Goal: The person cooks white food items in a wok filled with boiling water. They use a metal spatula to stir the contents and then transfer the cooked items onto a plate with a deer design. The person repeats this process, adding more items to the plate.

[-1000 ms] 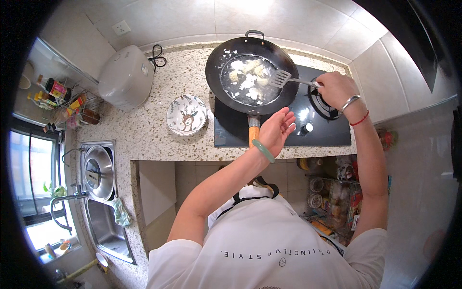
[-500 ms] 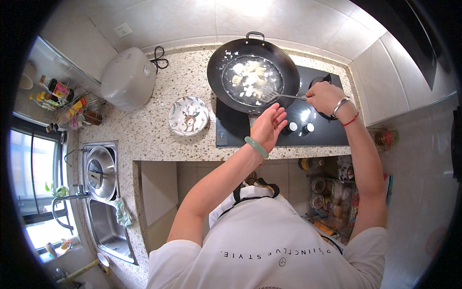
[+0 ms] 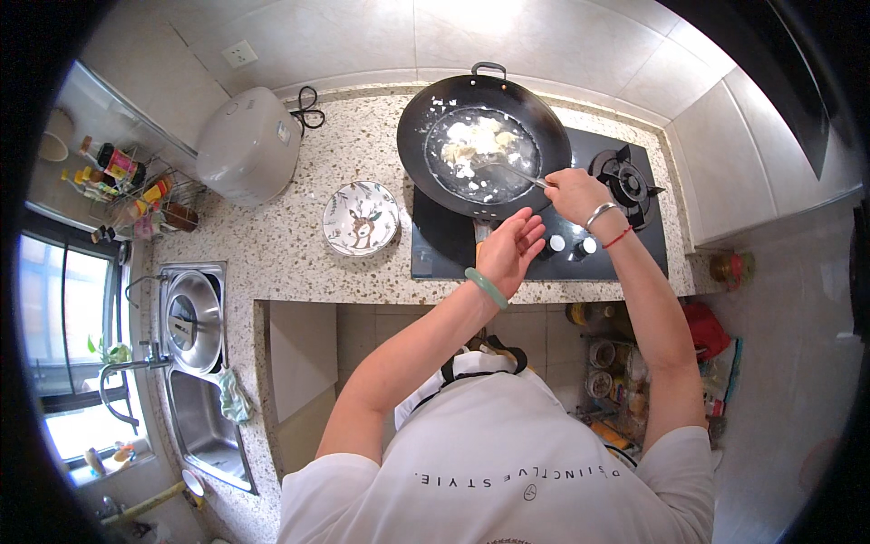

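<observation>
A black wok (image 3: 422, 150) with a loop handle on its far side stands on the stove. Liquid and pale, broken-up food (image 3: 480, 138), white to yellowish, lie in its bottom. My right hand (image 3: 578, 195) is closed round the handle of a metal slotted spatula (image 3: 517, 172), whose blade dips among the food. My left hand (image 3: 514, 247), fingers stretched out, is just in front of the wok's near rim. Beside it shows a bit of the wok's wooden near handle (image 3: 481, 230), mostly hidden by the hand; whether they touch, I cannot tell.
On the speckled counter left of the wok is a deer-patterned bowl (image 3: 361, 218). Behind it sits a white rice cooker (image 3: 249, 145). A bare burner (image 3: 627, 186) is right of the wok. Far left are a bottle rack (image 3: 149, 195) and a sink (image 3: 210, 426) with a lid (image 3: 193, 308).
My right hand has moved left and slightly nearer to me, carrying the spatula's blade left and deeper into the food. The right burner is now uncovered. My left hand has hardly moved.
</observation>
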{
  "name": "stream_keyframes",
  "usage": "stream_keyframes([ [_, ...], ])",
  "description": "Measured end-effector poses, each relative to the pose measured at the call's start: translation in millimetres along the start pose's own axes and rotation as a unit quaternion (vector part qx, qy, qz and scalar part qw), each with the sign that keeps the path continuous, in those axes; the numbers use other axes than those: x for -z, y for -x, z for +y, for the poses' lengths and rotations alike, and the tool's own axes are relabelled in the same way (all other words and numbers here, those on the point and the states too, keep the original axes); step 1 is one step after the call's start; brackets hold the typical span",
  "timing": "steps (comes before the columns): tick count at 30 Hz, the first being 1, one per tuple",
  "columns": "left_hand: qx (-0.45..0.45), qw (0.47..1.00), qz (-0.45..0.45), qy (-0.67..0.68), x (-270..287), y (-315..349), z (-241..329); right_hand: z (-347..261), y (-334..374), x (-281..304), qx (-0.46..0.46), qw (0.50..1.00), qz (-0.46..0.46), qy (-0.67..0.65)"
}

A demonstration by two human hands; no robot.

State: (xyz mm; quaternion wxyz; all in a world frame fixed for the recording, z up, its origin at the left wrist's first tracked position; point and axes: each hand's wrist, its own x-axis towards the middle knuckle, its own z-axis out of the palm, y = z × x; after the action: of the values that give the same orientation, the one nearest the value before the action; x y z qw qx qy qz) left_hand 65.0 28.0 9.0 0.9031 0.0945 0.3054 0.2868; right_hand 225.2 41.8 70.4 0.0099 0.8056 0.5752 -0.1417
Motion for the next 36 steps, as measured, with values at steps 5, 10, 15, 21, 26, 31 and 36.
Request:
stream_keyframes([
  [5, 0.003, 1.000, -0.014, -0.002, 1, 4, -5, -1, -13, -9, 0.013, 1.000, 0.024, 0.010],
  [10, 0.003, 1.000, -0.016, 0.004, 2, 5, -6, -5, -19, -5, 0.027, 0.998, 0.058, 0.020],
  [15, -0.048, 0.998, 0.003, 0.026, 6, -6, 28, 0, -11, 9, 0.047, 0.992, 0.105, 0.044],
  [21, -0.144, 0.989, -0.010, 0.031, 12, -2, 86, 1, 17, 53, 0.025, 0.989, 0.110, 0.096],
  [26, -0.169, 0.985, 0.004, 0.045, 20, -1, 103, 24, 25, 71, -0.008, 0.983, 0.119, 0.143],
  [31, -0.156, 0.986, 0.013, 0.048, 27, 1, 97, 47, 26, 70, -0.014, 0.979, 0.112, 0.171],
  [36, -0.150, 0.987, 0.021, 0.056, 31, -1, 91, 49, 24, 55, -0.030, 0.982, 0.081, 0.170],
])
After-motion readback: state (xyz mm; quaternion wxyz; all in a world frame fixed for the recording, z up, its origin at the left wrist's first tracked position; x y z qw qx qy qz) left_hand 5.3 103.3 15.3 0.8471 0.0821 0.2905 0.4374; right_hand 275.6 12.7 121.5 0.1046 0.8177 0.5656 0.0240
